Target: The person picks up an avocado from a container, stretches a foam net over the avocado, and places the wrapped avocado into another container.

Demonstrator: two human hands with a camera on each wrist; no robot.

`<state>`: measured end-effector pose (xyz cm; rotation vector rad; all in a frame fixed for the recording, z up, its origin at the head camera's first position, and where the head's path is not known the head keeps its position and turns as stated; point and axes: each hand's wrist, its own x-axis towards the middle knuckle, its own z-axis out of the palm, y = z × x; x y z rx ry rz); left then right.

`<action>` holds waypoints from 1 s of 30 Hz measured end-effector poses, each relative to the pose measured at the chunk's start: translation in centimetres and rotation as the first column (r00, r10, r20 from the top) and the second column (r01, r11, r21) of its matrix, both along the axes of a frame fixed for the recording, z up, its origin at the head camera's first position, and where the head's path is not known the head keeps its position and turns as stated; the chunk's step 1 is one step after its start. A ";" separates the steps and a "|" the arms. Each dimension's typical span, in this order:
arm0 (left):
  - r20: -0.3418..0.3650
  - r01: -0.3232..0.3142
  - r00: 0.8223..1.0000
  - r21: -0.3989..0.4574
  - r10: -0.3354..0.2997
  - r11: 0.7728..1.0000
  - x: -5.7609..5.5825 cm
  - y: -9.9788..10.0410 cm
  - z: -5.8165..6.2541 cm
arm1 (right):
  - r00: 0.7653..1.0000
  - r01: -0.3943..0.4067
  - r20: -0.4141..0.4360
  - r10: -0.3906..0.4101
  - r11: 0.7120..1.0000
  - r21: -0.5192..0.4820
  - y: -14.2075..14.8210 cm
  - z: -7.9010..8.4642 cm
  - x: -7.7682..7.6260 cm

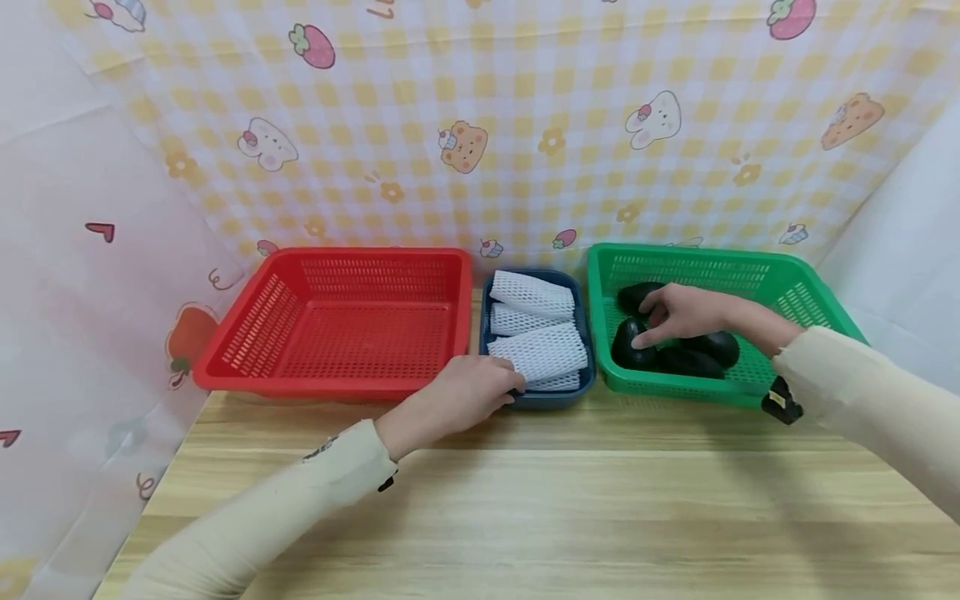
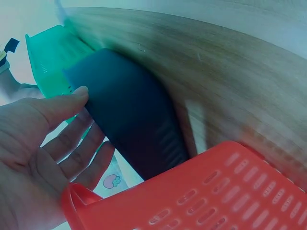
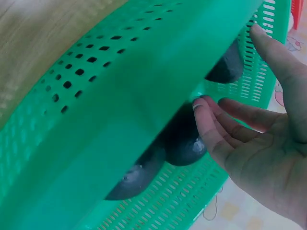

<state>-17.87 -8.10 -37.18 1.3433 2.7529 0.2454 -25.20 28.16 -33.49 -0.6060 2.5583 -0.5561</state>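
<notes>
Several glossy black, egg-shaped pieces of produce (image 1: 690,361), their exact kind unclear, lie in the green basket (image 1: 780,392). My right hand (image 1: 686,315) reaches in over them, thumb and fingers spread apart around the front-left black piece (image 1: 632,354). In the right wrist view a gap shows between the thumb and fingers of the right hand (image 3: 254,129). White foam net sleeves (image 1: 543,350) lie stacked in the blue basket (image 1: 551,402). My left hand (image 1: 468,387) is at that basket's front-left corner, fingertips by the sleeves. In the left wrist view its thumb (image 2: 79,96) is at the blue rim, fingers loosely bent.
A red basket (image 1: 330,386) stands at the left, its side close to the left wrist. The three baskets sit in a row along the back of the wooden table (image 1: 525,508), before a checked cloth (image 1: 517,100).
</notes>
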 end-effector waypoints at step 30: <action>0.012 0.002 1.000 0.021 -0.003 1.000 -0.1 -0.1 -0.5 | 0.979 -0.016 0.204 0.004 0.998 0.058 -2.1 -1.8 -1.7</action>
